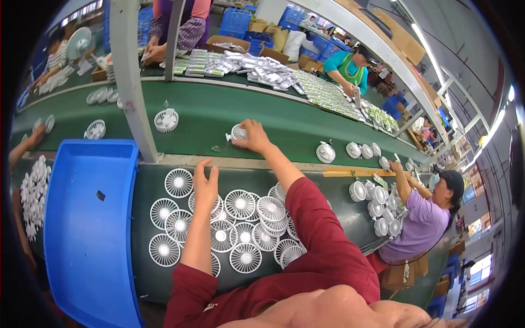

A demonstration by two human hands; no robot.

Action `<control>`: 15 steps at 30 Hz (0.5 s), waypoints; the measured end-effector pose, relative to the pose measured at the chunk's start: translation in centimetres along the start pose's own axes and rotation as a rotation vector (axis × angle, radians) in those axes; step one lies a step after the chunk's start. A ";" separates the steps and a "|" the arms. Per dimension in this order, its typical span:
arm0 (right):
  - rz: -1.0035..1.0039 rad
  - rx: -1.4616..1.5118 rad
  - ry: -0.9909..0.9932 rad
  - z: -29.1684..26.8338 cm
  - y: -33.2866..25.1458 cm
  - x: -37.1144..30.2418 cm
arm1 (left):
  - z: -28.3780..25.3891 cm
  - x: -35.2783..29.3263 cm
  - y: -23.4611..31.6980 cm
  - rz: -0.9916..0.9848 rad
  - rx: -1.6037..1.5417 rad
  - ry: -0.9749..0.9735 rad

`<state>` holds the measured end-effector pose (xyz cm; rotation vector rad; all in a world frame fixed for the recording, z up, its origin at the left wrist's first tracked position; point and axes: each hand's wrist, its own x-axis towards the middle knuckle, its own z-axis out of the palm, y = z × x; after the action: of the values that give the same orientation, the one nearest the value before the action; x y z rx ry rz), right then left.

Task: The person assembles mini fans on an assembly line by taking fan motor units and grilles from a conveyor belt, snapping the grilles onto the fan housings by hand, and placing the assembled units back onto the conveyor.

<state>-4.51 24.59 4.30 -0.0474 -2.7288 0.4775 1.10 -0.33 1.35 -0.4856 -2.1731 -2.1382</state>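
Note:
My right hand (pixel 254 138) reaches over the green belt, its fingers closed around a small white fan head (pixel 238 132) with a short stub at its side. My left hand (pixel 205 185) is raised nearer to me at the belt's edge. Its thumb and fingers are apart, with nothing visible between them. Below and around my left forearm, round white fan grilles (pixel 240 204) lie on the dark green worktable (pixel 150 186), some overlapping in a loose pile. My forearms hide part of the pile.
A blue tray (pixel 90 218) stands left of the grilles, a small dark piece inside. More fan heads (pixel 166 120) sit along the green belt (pixel 202 112). A grey post (pixel 131 82) rises at the belt's near edge. A co-worker in purple (pixel 418 227) works at right beside grouped fan heads (pixel 377 205).

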 end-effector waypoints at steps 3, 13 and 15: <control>-0.020 -0.098 -0.020 -1.0 -0.1 -0.5 | 0.4 0.1 0.4 0.005 0.037 -0.031; 0.079 0.861 -0.079 -2.3 -8.6 -3.6 | 0.7 -0.4 1.6 0.029 0.043 -0.028; 0.011 0.933 -0.086 -2.7 -12.7 -5.3 | 0.5 -0.4 2.6 0.118 0.028 0.045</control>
<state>1.82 12.98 9.09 0.2027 -2.3091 1.7074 2.21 0.12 3.72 -0.5432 -2.0925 -2.0352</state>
